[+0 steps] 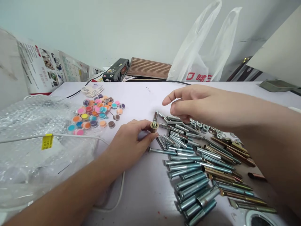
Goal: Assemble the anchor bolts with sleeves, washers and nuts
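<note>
My left hand (131,138) pinches a small upright metal piece (154,126) with a round, ring-like top between thumb and fingertips, near the middle of the white table. Just behind it stands or leans a metal tube (155,116). Above the near side of the metal parts hovers my right hand (188,102), its fingers apart and nothing seen in them. Below and right of it lie many silver bolts (192,185) and sleeves, with brass-coloured ones (225,174) farther right. Several nuts (204,127) lie under my right wrist.
Colourful round caps (94,114) are scattered at the left, beside bubble wrap (42,160) and a white cable (122,185). A white plastic bag (197,59), a brown slatted panel (149,67) and a black device (116,69) stand along the back.
</note>
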`<state>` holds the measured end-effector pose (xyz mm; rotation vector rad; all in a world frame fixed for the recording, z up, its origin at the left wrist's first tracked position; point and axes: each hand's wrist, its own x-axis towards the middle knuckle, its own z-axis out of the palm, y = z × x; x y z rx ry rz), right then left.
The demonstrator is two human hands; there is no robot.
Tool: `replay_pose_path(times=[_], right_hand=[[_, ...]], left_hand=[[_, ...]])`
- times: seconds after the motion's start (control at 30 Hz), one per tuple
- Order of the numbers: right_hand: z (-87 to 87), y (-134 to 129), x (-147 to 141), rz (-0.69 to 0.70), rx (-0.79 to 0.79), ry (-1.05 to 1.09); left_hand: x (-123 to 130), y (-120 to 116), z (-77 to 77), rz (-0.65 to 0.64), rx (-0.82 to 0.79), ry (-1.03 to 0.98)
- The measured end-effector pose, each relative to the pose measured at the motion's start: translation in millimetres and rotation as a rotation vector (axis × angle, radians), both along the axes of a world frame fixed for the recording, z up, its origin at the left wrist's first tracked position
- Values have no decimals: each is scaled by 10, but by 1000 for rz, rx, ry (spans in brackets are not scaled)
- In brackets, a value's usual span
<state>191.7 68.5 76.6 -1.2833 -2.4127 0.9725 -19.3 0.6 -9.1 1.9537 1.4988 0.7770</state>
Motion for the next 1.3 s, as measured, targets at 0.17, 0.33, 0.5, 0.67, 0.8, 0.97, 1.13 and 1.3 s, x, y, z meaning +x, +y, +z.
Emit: replay_pose_path(times=[0.17, 0.33, 0.5, 0.67, 0.8, 0.97, 1.13, 1.3], right_hand=[[-2, -71, 12, 97, 42, 17], [-137, -176, -190, 140, 366, 51], [-199, -164, -286, 255, 523, -24], [-278, -118, -242, 315, 455, 97], [-305, -132, -223, 320, 326, 179], [-292, -152, -208, 401, 192, 286], [-292, -138, -166, 381, 285, 191], [-342, -130, -149, 220, 509, 87]], left_hand=[[8, 13, 13, -37, 30, 15], [23, 22, 3, -27, 67, 4], [26, 24, 1, -13, 56, 30], [24, 15, 18, -43, 61, 21], [31, 16, 18, 1, 110, 84], [17, 23, 10, 1, 109, 121], [18, 13, 25, -2, 118, 119], [18, 7, 36, -15, 88, 73]])
